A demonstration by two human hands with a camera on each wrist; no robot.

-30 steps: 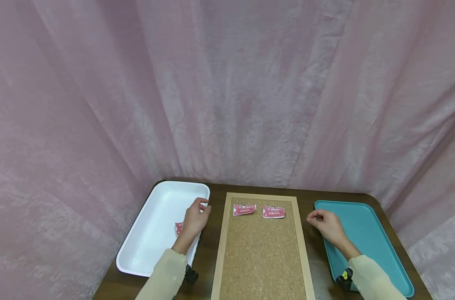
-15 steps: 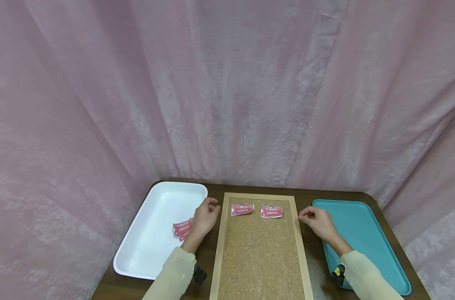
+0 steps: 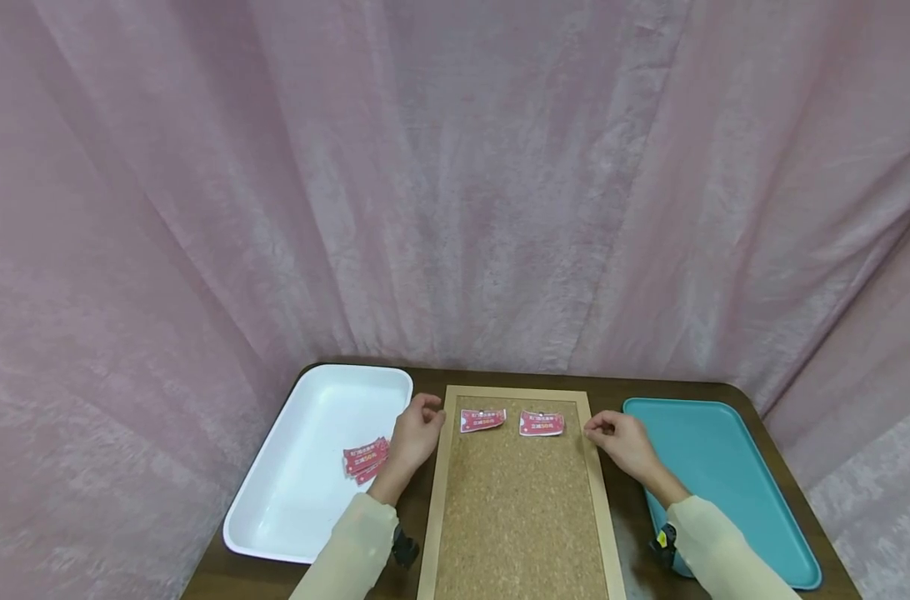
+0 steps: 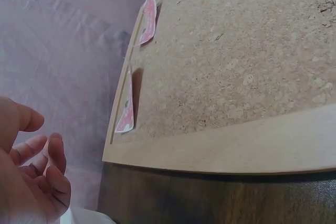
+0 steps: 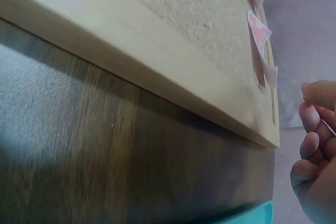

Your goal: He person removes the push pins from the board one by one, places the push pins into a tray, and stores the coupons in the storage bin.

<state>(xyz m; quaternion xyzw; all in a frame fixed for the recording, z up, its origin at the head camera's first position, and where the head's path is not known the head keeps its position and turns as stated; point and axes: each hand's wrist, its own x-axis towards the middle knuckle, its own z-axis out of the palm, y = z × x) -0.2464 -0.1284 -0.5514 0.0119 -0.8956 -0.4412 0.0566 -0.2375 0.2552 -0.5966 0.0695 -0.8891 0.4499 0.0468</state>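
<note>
On the corkboard [image 3: 526, 508], near its far end, two pink paper coupons are fixed side by side: a left coupon [image 3: 482, 420] and a right coupon [image 3: 541, 423]. Their ends curl up off the cork in both wrist views. My left hand [image 3: 416, 433] hovers by the board's left frame, fingers loosely bent, thumb apart from them, with nothing visible in it. At the right frame, my right hand [image 3: 623, 442] has thumb and forefinger close together and the other fingers loosely curled; no object shows between them.
A white tray [image 3: 275, 492] stands on the left, with several overlapping pink coupons [image 3: 365, 458] inside. To the right lies a teal tray [image 3: 755, 492]. The dark wooden table [image 3: 608, 387] backs onto a pink curtain [image 3: 455, 208].
Both hands have moved inward to the corkboard, the left from over the white tray's rim and the right from beside the teal tray. More of the loose coupons now shows.
</note>
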